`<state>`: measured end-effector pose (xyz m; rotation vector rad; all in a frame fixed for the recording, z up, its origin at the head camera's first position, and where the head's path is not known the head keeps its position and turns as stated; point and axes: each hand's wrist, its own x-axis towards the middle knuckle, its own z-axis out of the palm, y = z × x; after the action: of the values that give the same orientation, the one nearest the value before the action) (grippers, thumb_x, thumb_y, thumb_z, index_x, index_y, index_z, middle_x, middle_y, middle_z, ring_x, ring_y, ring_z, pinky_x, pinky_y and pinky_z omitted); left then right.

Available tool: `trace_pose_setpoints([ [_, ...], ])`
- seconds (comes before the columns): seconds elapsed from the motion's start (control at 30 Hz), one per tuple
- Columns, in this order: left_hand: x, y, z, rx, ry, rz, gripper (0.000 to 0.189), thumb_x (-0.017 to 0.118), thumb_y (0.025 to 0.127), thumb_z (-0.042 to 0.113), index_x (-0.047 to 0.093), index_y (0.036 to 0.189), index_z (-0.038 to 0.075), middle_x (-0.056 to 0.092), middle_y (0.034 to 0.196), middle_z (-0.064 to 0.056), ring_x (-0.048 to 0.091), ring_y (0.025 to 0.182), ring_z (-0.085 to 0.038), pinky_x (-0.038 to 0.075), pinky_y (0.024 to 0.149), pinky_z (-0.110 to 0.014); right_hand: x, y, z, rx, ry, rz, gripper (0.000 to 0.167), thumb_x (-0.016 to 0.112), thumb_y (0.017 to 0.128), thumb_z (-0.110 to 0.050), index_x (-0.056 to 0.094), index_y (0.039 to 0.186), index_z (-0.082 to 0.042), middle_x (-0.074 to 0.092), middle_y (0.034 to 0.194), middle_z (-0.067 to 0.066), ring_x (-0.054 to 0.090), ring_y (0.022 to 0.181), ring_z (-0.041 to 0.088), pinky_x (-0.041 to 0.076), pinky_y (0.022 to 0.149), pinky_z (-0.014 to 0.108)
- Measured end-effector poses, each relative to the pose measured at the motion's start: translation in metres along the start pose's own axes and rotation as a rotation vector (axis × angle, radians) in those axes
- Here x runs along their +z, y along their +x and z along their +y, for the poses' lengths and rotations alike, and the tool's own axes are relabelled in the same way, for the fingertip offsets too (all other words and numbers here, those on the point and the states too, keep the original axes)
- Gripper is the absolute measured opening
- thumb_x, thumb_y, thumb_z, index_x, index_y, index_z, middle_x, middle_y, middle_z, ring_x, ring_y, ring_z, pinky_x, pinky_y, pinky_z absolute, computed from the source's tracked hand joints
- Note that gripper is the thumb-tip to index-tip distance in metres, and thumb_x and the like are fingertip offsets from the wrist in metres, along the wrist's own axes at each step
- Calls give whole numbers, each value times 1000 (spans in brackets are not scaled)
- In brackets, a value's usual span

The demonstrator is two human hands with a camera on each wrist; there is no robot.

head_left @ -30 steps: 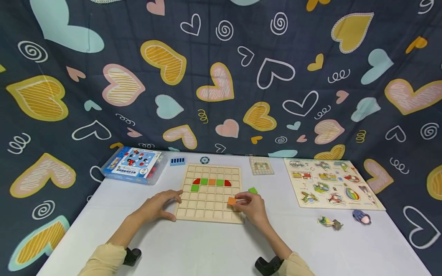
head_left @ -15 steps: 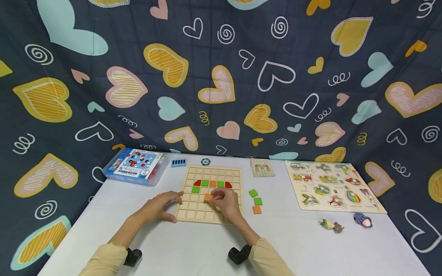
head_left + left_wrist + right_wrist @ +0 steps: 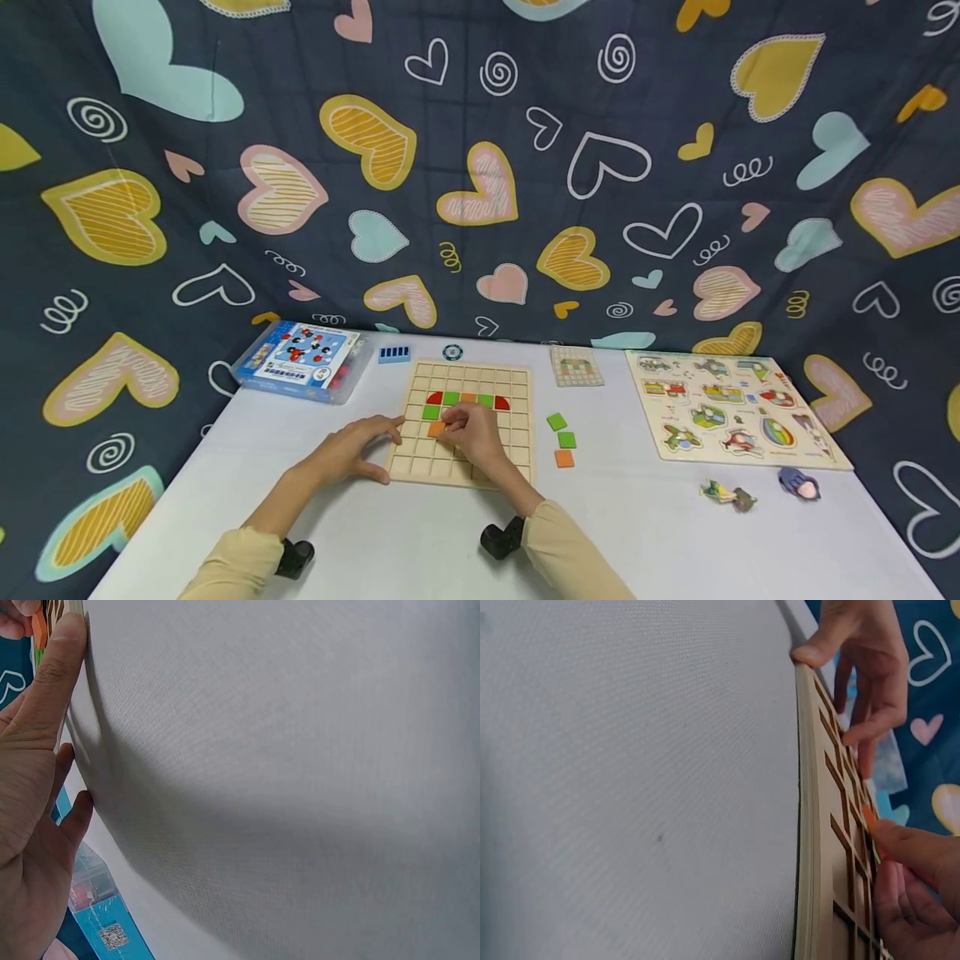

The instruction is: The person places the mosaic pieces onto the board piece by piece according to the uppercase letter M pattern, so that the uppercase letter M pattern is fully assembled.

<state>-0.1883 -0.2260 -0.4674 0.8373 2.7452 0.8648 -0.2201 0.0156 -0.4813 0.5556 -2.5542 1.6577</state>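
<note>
A wooden grid board [image 3: 480,472] lies on the white table. Across one of its rows run a red rounded piece [image 3: 502,403], green and orange square tiles and another red rounded piece [image 3: 434,398]; a single green tile [image 3: 431,412] sits just below the row's left end. My right hand [image 3: 474,433] pinches an orange square tile [image 3: 437,429] between thumb and fingers, low over the cells under that green tile. At the board's left side rests my left hand [image 3: 354,446], its thumb at the near corner, seen too in the right wrist view.
Right of the board lie two green tiles [image 3: 567,440] and an orange tile [image 3: 565,458]. A small pattern card [image 3: 577,367], a picture puzzle board [image 3: 735,408] and small figures [image 3: 799,484] are farther right. A plastic box [image 3: 303,360] stands back left.
My right hand has come from the board's right edge leftward across the grid, carrying the orange tile. The left hand keeps its place at the board's left side.
</note>
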Motion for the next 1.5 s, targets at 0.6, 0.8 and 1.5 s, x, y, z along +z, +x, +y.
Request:
trace_pose_setpoints([
  [0.6, 1, 3, 4, 15, 0, 1, 50, 83, 67, 30, 59, 108, 14, 49, 142, -15, 43, 130, -38, 38, 102, -57, 7, 0, 8, -71, 103, 25, 19, 79, 70, 8, 68, 86, 6, 70, 78, 11, 68, 67, 14, 56, 61, 22],
  [0.8, 2, 5, 3, 12, 6, 0, 50, 83, 67, 30, 60, 108, 14, 49, 141, -15, 43, 130, -37, 38, 102, -55, 5, -2, 5, -74, 126, 28, 19, 78, 72, 8, 69, 88, 7, 71, 80, 13, 69, 70, 16, 56, 63, 22],
  [1.5, -2, 0, 4, -24, 31, 4, 50, 83, 67, 31, 59, 108, 17, 48, 142, -13, 43, 130, -37, 40, 100, -56, -139, -19, 55, 174, 110, 88, 26, 71, 79, 9, 67, 105, 6, 68, 104, 23, 69, 91, 30, 56, 75, 26],
])
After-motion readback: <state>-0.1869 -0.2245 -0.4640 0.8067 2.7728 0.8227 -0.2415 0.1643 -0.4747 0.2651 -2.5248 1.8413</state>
